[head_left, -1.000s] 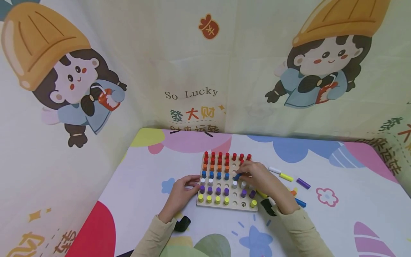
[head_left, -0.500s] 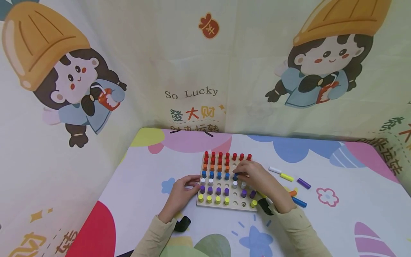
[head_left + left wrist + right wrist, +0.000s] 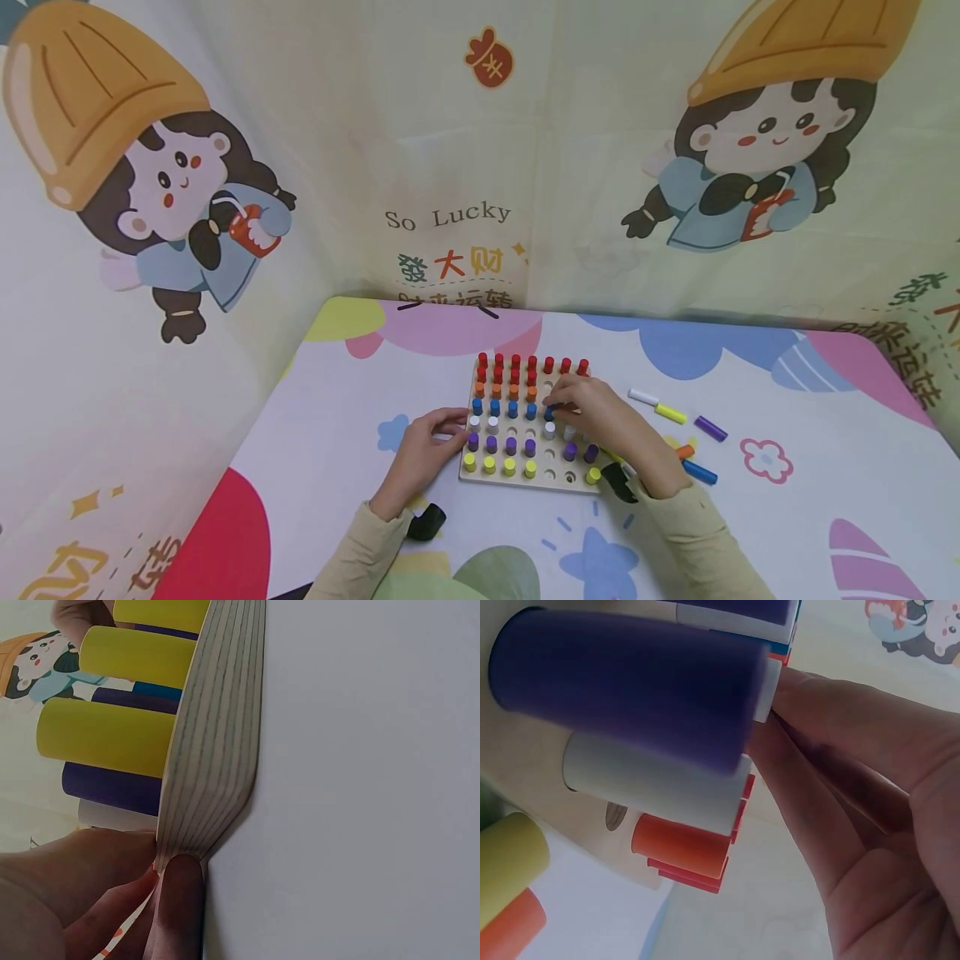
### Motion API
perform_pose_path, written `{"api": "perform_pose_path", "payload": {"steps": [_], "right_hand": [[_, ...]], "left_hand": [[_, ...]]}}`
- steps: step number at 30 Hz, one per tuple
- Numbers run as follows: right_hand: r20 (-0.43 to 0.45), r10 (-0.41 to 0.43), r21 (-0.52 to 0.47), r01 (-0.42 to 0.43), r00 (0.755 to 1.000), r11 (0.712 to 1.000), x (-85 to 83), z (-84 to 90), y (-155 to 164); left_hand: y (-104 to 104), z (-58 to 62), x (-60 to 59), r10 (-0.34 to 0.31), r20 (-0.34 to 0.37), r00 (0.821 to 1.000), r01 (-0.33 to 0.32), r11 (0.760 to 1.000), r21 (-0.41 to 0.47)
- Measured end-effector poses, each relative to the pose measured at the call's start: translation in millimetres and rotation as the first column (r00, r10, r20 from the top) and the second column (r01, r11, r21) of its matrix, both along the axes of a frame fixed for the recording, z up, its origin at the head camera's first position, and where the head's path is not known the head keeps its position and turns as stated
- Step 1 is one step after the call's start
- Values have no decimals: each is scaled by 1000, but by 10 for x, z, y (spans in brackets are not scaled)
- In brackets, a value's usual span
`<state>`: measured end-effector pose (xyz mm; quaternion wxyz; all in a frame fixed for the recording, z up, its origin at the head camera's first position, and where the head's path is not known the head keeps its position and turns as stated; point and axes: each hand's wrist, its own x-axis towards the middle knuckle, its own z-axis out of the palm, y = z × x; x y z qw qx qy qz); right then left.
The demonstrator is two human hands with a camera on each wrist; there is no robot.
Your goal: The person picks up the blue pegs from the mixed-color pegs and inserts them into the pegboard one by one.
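A wooden pegboard [image 3: 537, 485] lies on the table, with rows of coloured pegs standing in its holes. My left hand [image 3: 422, 454] holds its left edge; in the left wrist view the fingertips [image 3: 182, 889] meet the layered wood at a corner. Over the right part of the board, my right hand [image 3: 600, 412] pinches a blue peg [image 3: 550, 412] in the blue row, behind a white peg [image 3: 550, 431]. The peg's lower end is hard to make out. In the right wrist view a purple peg [image 3: 630, 686] and a white peg partly cover the fingertips.
Right of the board lie loose pegs: white [image 3: 642, 397], yellow [image 3: 671, 413], purple [image 3: 710, 428], orange [image 3: 684, 452] and blue [image 3: 700, 472]. Several holes [image 3: 550, 475] show in the board's right half. A printed cloth [image 3: 450, 150] hangs behind the table.
The blue peg was tilted in my right fingers a second ago and now stands more upright at the blue row. My right hand has shifted slightly left; the left hand stays put.
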<state>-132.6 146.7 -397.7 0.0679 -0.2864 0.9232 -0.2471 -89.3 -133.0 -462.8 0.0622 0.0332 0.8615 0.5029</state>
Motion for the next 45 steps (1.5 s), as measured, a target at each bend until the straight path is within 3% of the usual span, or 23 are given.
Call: {"api": "perform_pose_path", "payload": {"steps": [16, 27, 39, 45], "right_hand": [[12, -6, 52, 6, 1000, 999, 16, -21, -7], [44, -67, 26, 66, 997, 998, 91, 55, 45], [-82, -10, 36, 13, 997, 999, 140, 76, 215], [-78, -42, 38, 45, 996, 998, 179, 106, 339]], "left_hand": [[1, -7, 15, 2, -2, 1000, -2, 1000, -4], [1, 8, 12, 2, 1, 1000, -2, 1000, -4], [1, 7, 17, 3, -2, 1000, -3, 1000, -5], [-1, 10, 16, 3, -5, 1000, -3, 1000, -4]]}}
